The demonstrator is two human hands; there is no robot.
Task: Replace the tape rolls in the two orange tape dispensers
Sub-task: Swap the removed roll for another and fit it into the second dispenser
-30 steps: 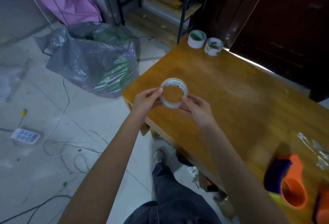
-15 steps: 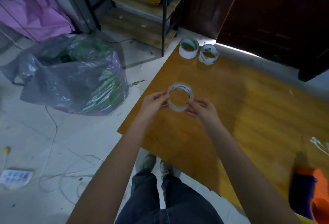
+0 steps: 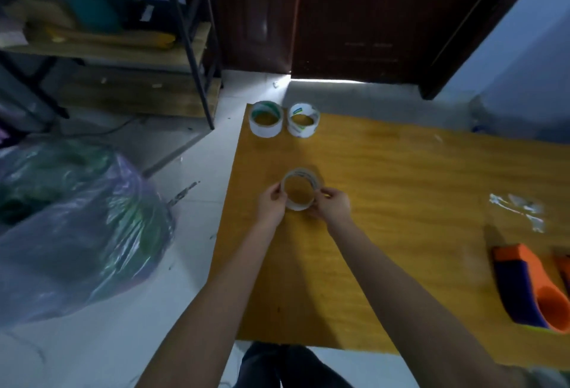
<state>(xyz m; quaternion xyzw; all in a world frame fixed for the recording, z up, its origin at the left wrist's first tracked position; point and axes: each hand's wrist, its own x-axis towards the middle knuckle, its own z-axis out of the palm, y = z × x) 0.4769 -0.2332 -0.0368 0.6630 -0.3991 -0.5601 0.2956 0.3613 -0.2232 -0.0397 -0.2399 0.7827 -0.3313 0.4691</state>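
Note:
A clear tape roll is held above the wooden table between my left hand on its left side and my right hand on its right side. Its hole faces up toward me. Two more tape rolls stand at the table's far left corner: a white one with green print and one with a blue label. An orange and dark blue tape dispenser lies at the right edge, with its round holder showing no roll. A second orange dispenser is cut off by the frame.
Crumpled clear tape scraps lie on the table's right side. A large plastic bag sits on the floor to the left. A shelf rack stands behind it, a dark door beyond the table.
The view has swung right and squared up to the table. Both hands still hold the clear roll, now lower and closer over the tabletop. The dispensers show more fully at the right.

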